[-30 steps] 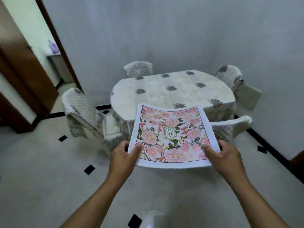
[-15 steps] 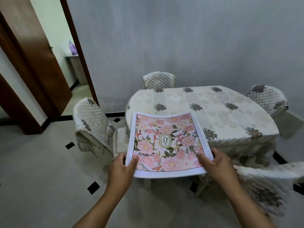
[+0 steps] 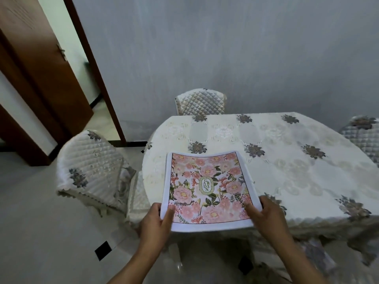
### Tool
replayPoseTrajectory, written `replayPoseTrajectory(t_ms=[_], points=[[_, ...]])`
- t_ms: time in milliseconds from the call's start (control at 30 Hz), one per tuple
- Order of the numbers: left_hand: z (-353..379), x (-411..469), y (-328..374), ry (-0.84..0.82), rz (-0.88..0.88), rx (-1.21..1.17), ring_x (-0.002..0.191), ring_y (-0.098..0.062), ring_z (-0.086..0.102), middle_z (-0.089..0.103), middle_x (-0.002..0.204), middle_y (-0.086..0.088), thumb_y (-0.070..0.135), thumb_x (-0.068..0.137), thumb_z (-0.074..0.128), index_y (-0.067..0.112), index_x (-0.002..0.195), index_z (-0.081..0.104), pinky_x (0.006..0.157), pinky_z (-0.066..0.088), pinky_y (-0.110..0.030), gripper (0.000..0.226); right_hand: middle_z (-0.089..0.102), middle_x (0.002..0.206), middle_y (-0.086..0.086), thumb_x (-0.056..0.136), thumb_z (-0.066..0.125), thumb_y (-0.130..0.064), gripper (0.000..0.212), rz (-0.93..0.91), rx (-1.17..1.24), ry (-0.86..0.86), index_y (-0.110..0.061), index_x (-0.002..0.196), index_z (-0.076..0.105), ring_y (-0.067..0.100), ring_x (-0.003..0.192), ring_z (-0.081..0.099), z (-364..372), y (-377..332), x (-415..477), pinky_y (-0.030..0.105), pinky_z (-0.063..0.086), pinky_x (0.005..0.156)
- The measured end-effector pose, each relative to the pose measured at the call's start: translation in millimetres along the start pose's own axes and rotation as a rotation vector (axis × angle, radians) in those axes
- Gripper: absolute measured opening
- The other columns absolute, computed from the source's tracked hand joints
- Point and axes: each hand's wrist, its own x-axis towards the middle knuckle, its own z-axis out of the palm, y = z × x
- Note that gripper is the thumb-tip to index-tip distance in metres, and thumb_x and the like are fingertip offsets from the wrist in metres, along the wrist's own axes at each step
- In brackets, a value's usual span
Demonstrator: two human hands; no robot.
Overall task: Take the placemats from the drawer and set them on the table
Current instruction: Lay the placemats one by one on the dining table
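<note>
Now the left hand (image 3: 155, 224) and right hand (image 3: 266, 218) pinch the placemats (image 3: 207, 187) by their near corners, thumbs on top. The stack, lately short of the table (image 3: 297, 160), hangs over its near edge, likely ready to lay.

Soft, even indoor light; brighter light spills through the doorway (image 3: 67, 48) at upper left. Shadow pools beneath the near edge of the table (image 3: 287, 171). Wide-angle distortion bows the door frame (image 3: 96, 74); fine detail looks soft.
</note>
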Motion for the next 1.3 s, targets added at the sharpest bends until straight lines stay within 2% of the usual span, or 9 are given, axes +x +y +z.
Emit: replayPoseTrajectory(t_ms=[67, 167, 300, 467, 600, 700, 967, 1133, 1300], points=[[36, 25, -1, 0.02, -0.031, 0.062, 0.066, 0.001, 0.061, 0.065, 0.077, 0.013, 0.058, 0.087, 0.052, 0.028, 0.089, 0.055, 0.047, 0.041, -0.012, 0.03, 0.061, 0.063, -0.01, 0.083, 0.067, -0.047, 0.025, -0.002, -0.026, -0.039, -0.028, 0.074, 0.055, 0.001, 0.052, 0.056, 7, 19, 46, 0.021, 0.033, 0.043], [83, 56, -4, 0.027, -0.081, 0.139, 0.07, -0.014, 0.061, 0.064, 0.081, 0.004, 0.058, 0.091, 0.047, 0.023, 0.091, 0.053, 0.057, 0.05, -0.033, 0.035, 0.054, 0.06, -0.008, 0.084, 0.066, -0.046, 0.031, 0.01, -0.063, -0.072, -0.027, 0.069, 0.045, 0.005, 0.052, 0.051, 24, 46, 103, 0.024, 0.029, 0.043], [136, 94, -24, 0.016, -0.171, 0.205, 0.075, -0.021, 0.061, 0.063, 0.084, 0.001, 0.056, 0.093, 0.045, 0.021, 0.093, 0.052, 0.061, 0.044, -0.032, 0.036, 0.051, 0.066, -0.006, 0.088, 0.062, -0.046, 0.032, 0.047, -0.073, -0.162, -0.027, 0.073, 0.041, 0.011, 0.058, 0.052, 59, 83, 160, 0.028, 0.034, 0.049], [170, 110, -59, -0.078, -0.347, 0.329, 0.081, -0.032, 0.062, 0.063, 0.087, -0.009, 0.048, 0.095, 0.05, 0.014, 0.091, 0.05, 0.068, 0.05, -0.037, 0.035, 0.05, 0.068, -0.004, 0.09, 0.057, -0.051, 0.035, 0.124, -0.116, -0.254, -0.017, 0.084, 0.048, 0.022, 0.063, 0.053, 103, 120, 173, 0.03, 0.037, 0.053], [178, 105, -73, -0.091, -0.454, 0.346, 0.084, -0.034, 0.063, 0.065, 0.091, -0.014, 0.045, 0.093, 0.056, 0.007, 0.098, 0.056, 0.073, 0.053, -0.042, 0.038, 0.053, 0.075, 0.0, 0.09, 0.051, -0.058, 0.04, 0.221, -0.182, -0.327, -0.018, 0.088, 0.048, 0.028, 0.074, 0.061, 116, 141, 160, 0.033, 0.043, 0.061], [178, 108, -71, -0.09, -0.45, 0.382, 0.087, -0.036, 0.06, 0.063, 0.094, -0.017, 0.038, 0.091, 0.062, 0.006, 0.102, 0.056, 0.074, 0.052, -0.043, 0.035, 0.053, 0.079, 0.002, 0.089, 0.052, -0.058, 0.041, 0.243, -0.238, -0.347, -0.017, 0.089, 0.046, 0.026, 0.073, 0.056, 117, 142, 166, 0.034, 0.043, 0.062], [171, 105, -64, -0.131, -0.332, 0.576, 0.084, -0.033, 0.055, 0.059, 0.089, -0.014, 0.032, 0.089, 0.061, 0.009, 0.098, 0.057, 0.068, 0.047, -0.04, 0.026, 0.051, 0.088, 0.008, 0.09, 0.058, -0.038, 0.029, 0.189, -0.312, -0.209, -0.011, 0.096, 0.05, 0.026, 0.073, 0.05, 111, 122, 163, 0.033, 0.038, 0.06], [166, 102, -56, -0.102, -0.325, 0.524, 0.079, -0.033, 0.058, 0.06, 0.083, -0.011, 0.024, 0.089, 0.061, 0.011, 0.092, 0.056, 0.067, 0.05, -0.041, 0.015, 0.045, 0.079, 0.004, 0.093, 0.053, -0.026, 0.016, 0.166, -0.284, -0.182, -0.012, 0.089, 0.048, 0.024, 0.066, 0.047, 107, 112, 155, 0.032, 0.036, 0.058], [163, 102, -44, -0.057, -0.37, 0.366, 0.068, -0.025, 0.056, 0.058, 0.074, -0.004, 0.021, 0.094, 0.057, 0.013, 0.082, 0.048, 0.06, 0.045, -0.035, 0.016, 0.047, 0.063, 0.0, 0.099, 0.045, -0.028, 0.029, 0.12, -0.21, -0.139, -0.018, 0.072, 0.041, 0.017, 0.053, 0.047, 103, 107, 155, 0.032, 0.032, 0.05]])
